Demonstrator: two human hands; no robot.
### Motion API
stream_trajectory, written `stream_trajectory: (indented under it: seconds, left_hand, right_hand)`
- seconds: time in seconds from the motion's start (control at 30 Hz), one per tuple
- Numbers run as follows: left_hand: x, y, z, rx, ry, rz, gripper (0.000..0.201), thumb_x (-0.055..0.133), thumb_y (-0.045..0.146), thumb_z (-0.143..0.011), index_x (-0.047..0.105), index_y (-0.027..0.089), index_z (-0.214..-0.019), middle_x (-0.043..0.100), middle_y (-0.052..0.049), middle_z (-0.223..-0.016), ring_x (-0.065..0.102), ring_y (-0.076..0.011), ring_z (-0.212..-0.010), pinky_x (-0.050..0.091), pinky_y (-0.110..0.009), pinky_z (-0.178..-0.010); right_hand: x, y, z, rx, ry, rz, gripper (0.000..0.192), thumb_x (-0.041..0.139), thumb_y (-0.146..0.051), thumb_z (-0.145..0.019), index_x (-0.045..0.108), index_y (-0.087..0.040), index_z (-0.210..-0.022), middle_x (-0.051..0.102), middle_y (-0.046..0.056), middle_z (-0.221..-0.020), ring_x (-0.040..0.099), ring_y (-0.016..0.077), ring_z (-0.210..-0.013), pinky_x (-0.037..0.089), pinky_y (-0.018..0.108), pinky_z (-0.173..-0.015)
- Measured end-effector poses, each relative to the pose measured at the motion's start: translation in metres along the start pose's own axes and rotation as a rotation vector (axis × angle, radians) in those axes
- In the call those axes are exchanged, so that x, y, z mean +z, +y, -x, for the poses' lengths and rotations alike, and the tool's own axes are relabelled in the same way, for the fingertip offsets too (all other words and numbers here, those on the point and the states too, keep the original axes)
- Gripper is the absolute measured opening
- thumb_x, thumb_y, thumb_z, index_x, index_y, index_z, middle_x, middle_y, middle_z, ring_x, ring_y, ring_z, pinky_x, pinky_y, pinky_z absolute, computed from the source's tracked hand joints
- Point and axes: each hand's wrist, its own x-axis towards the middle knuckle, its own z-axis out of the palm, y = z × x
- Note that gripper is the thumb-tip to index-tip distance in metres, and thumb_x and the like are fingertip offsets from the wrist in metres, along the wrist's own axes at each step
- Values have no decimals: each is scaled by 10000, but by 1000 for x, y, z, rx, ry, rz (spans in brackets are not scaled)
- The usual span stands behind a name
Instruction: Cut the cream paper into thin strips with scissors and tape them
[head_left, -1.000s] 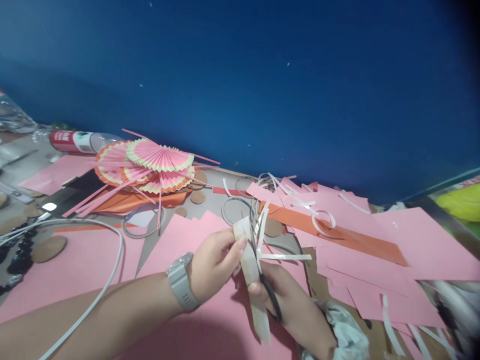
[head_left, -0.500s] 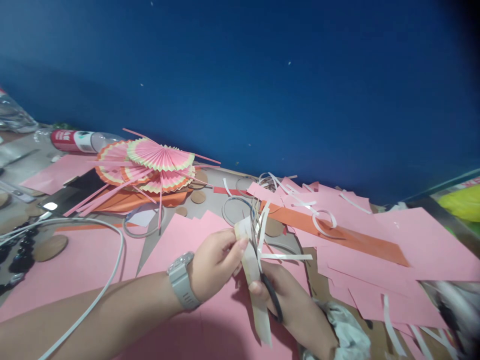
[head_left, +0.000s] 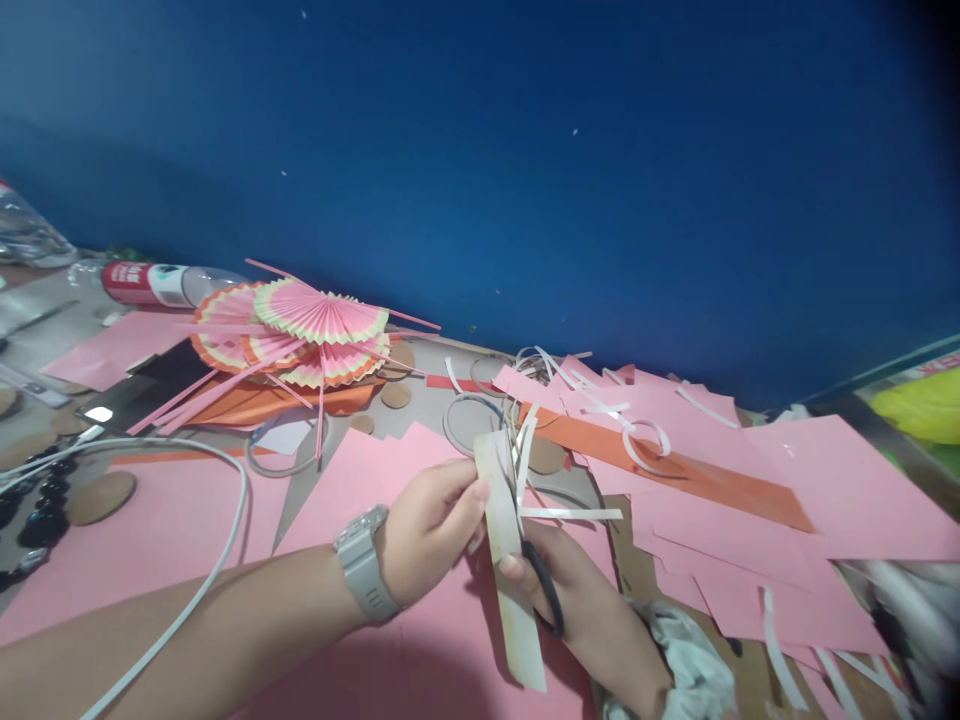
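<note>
My left hand (head_left: 436, 525), with a grey watch on the wrist, pinches the edge of a pale cream paper strip (head_left: 517, 610) near its upper end. Dark-handled scissors (head_left: 545, 590) are gripped in my right hand (head_left: 574, 575), whose thumb presses on the strip's middle. The scissor blades point away from me along the strip's right edge. Narrow white paper offcuts (head_left: 570, 514) lie just right of the blades. Beneath both hands spread pink paper sheets (head_left: 360, 650).
Pleated pink paper fans (head_left: 322, 310) lie at the back left, near a plastic bottle (head_left: 150, 283). An orange strip (head_left: 697, 475) crosses more pink sheets (head_left: 877, 490) on the right. A white cable (head_left: 241, 500) loops over the left side. The blue wall (head_left: 480, 170) rises behind.
The cream strip has turned slightly, showing more of its face and standing a little apart from the scissor blades. My left hand has shifted a touch; both hands keep their holds.
</note>
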Motion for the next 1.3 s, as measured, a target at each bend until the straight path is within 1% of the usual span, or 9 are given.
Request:
stream_trajectory:
  seconds: [0.1,0.2,0.3,0.43,0.57,0.8,0.93,1.13,1.3]
  left_hand:
    - [0,1,-1,-2,6,-46,361,293,309,-952,420,173,-642,441,33,-565,408,-89,-515,354,-213,-530]
    - [1,1,-1,-24,11,-89,351,303,318,-949,411,176,-646,431,35,-572,398,-92,-519,341,-215,-523]
    - [1,1,-2,-38,3,-71,354,292,319,-952,416,175,-652,444,36,-563,408,-89,-507,342,-208,-516]
    - [1,1,-2,-44,6,-72,362,290,330,-952,411,175,-648,443,39,-553,401,-86,-501,332,-205,-508]
    - [1,3,-2,-43,-2,-88,354,293,336,-949,403,177,-653,418,43,-552,378,-87,-502,326,-210,-507]
    - [1,4,-2,-75,-30,-58,365,287,346,-949,393,181,-642,427,43,-528,388,-89,-486,333,-213,-506]
    - [1,4,-2,-79,-31,-74,371,284,357,-948,412,180,-648,430,40,-530,386,-94,-490,330,-217,-502]
    - [2,4,-2,-88,-28,-54,365,295,355,-943,415,180,-646,427,44,-518,380,-91,-474,322,-211,-484]
    - [1,4,-2,-80,-40,-44,363,287,352,-945,402,181,-646,406,48,-533,369,-90,-489,319,-209,-495]
  right_hand:
    - [0,0,0,-13,5,27,356,409,-512,-890,530,-188,-806,543,23,-724,539,189,-682,480,290,-637]
    - [0,-1,0,-13,22,40,361,391,-524,-889,522,-202,-790,537,25,-711,548,210,-709,490,308,-648]
    - [1,0,-1,-3,35,50,366,381,-520,-893,520,-203,-774,548,31,-720,563,232,-773,494,314,-667]
    - [0,2,0,-26,55,67,367,395,-508,-892,529,-186,-775,547,34,-718,566,239,-795,492,329,-702]
    - [0,1,1,-18,46,73,394,380,-540,-886,529,-194,-771,538,37,-709,560,249,-809,490,330,-682]
    - [0,1,0,-26,45,55,335,407,-464,-902,532,-187,-762,549,33,-697,567,246,-846,486,324,-730]
    - [0,1,0,-16,40,75,309,404,-435,-908,528,-194,-758,546,26,-682,571,237,-807,482,323,-706]
    - [0,4,1,-8,45,82,306,408,-441,-899,527,-208,-741,549,33,-676,568,258,-827,481,334,-681]
    - [0,4,-1,-10,22,52,294,404,-424,-907,530,-200,-767,549,14,-684,556,202,-697,487,320,-675]
